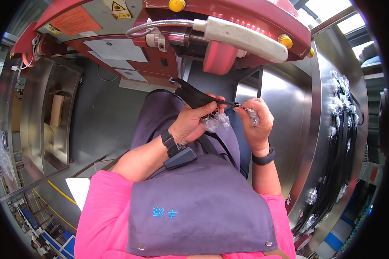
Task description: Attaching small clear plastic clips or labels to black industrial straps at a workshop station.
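Note:
My left hand (189,123) is closed around a bundle of black straps (193,96), flat and leather-like, with the thumb lying across them. Below its fingers hangs a crumpled clump of clear plastic wrap (218,123), and small metal parts show beside it. The straps reach up and left past the hand toward the red machine. On the other side, one strap stretches to my right hand (260,123), whose thumb and fingers pinch its end. There a small metal fitting and more clear plastic (254,116) show; the fitting's exact kind is hidden.
A red machine (160,82) with a pink wheel (220,58) and a pale elongated housing (246,39) stands right ahead. Metal shelving (45,125) is at left. A steel tray (285,99) is at right; beyond it lie many black straps (342,146) with plastic-wrapped ends.

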Demonstrator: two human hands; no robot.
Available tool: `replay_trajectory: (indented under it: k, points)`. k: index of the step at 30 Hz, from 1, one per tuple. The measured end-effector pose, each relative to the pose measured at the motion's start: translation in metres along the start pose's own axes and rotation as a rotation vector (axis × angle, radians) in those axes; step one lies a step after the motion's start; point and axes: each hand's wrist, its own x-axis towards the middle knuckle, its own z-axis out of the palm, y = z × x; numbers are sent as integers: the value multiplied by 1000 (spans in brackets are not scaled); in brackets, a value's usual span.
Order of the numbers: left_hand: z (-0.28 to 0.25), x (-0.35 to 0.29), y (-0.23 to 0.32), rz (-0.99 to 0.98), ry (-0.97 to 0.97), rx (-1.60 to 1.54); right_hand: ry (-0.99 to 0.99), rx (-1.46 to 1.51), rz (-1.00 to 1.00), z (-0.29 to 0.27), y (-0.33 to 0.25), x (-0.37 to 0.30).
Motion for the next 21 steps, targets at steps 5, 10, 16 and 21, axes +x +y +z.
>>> replay_trajectory:
  k: [5, 10, 16, 21]
  points:
    - [-1, 1, -3, 19, 35, -18, 7, 77, 246, 5, 1, 0]
    - [-3, 6, -3, 1, 162, -43, -177, 139, 474, 1, 5, 11]
    - [2, 10, 4, -9, 201, -36, -151, 156, 508, 9, 2, 24]
    - [6, 16, 8, -15, 238, -105, -73, 187, 493, 25, 10, 30]
